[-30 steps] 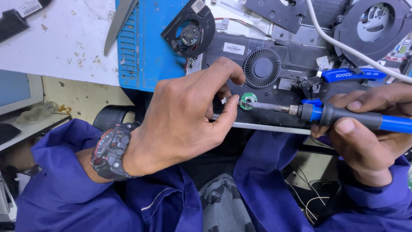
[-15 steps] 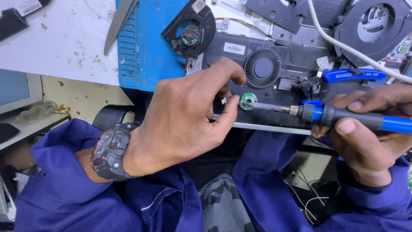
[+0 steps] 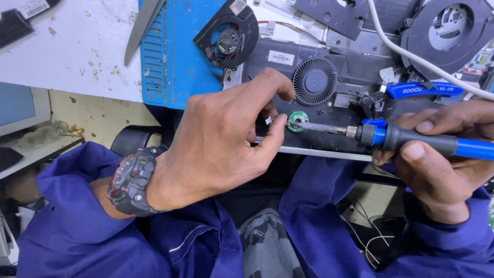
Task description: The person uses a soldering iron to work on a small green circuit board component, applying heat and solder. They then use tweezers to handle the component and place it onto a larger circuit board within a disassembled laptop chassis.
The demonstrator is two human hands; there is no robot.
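Observation:
My left hand (image 3: 226,139) pinches a small white connector with thin wire (image 3: 269,120) between thumb and forefinger, just left of a small round green circuit board (image 3: 297,120). My right hand (image 3: 437,159) grips a blue and black soldering iron (image 3: 406,139), held level, its metal tip resting at the green board. Both lie on a dark laptop base (image 3: 334,98) with a round black fan (image 3: 315,81) just above the board. A dark wristwatch (image 3: 131,180) sits on my left wrist.
A blue mat (image 3: 170,56) lies on the white bench (image 3: 67,51), with a loose black fan (image 3: 226,33) on it. Blue-handled cutters (image 3: 411,91) and a white cable (image 3: 411,56) cross the laptop base. Another fan (image 3: 450,28) is at top right. A metal blade (image 3: 141,28) rests at top.

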